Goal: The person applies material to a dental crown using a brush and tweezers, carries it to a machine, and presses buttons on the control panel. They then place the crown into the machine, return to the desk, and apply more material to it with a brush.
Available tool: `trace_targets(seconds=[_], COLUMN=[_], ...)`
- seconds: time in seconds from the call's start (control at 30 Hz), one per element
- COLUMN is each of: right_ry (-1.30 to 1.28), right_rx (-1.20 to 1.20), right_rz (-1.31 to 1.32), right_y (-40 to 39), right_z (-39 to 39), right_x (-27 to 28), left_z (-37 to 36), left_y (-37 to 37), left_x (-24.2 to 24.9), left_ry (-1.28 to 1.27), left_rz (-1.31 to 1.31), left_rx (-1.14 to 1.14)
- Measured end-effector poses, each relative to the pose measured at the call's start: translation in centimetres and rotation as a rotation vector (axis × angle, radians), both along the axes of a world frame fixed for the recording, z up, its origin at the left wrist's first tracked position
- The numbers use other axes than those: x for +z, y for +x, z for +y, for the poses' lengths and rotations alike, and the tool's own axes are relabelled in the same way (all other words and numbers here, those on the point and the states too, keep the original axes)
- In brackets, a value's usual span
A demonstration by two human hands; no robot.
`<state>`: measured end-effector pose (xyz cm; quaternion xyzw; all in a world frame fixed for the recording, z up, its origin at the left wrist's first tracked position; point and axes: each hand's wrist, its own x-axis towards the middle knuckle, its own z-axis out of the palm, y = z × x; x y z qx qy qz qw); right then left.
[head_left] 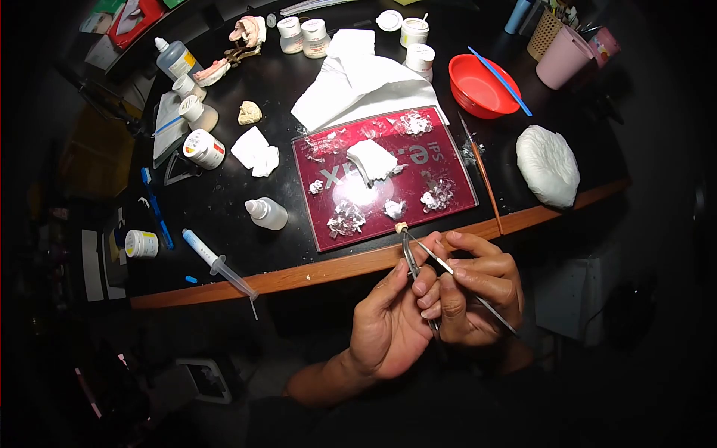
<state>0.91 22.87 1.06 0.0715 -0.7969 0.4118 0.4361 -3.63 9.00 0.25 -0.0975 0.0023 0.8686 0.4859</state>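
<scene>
My left hand (394,317) grips metal tweezers (411,263) whose tips pinch a small tooth-coloured piece (401,226) just above the table's front edge. My right hand (478,291) holds a thin metal instrument (463,280) slanted up-left, its tip close to that piece. Both hands touch each other in front of the red glass mixing slab (448,160), which carries several dabs of white paste and a folded tissue (371,160).
On the black table (224,201): a syringe (216,263), a dropper bottle (267,213), small white jars (203,148), a red bowl (478,84) with a blue stick, a brush (484,175), a white pad (547,165), tissues (358,82), dental casts (243,41), pink cups (565,56).
</scene>
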Motion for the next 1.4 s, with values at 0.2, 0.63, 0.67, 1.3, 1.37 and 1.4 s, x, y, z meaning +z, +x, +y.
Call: trace_targets(seconds=[0.2,0.63,0.67,1.3,1.37,1.4], right_ry=[-0.029,-0.015,-0.024,-0.051,-0.041,-0.039], right_rx=[-0.026,-0.002,-0.002,0.006,0.006,0.008], right_rz=[0.036,0.006,0.007,0.008,0.006,0.004], right_y=[0.08,0.09,0.13,0.27,0.3,0.32], right_z=[-0.35,-0.21,-0.32,-0.49,-0.48,-0.48], right_x=[-0.13,-0.13,-0.2,-0.37,-0.17,-0.24], left_z=[0.08,-0.04,-0.11,-0.23,-0.25,-0.29], left_y=[0.0,0.11,0.17,0.2,0.16,0.19], left_x=[0.1,0.21,0.24,0.08,0.14,0.12], left_ry=[0.017,0.019,0.015,0.024,0.028,0.02], left_rz=[-0.002,-0.014,-0.014,-0.016,-0.015,-0.014], left_rx=[0.002,0.008,0.009,0.0,-0.002,-0.002])
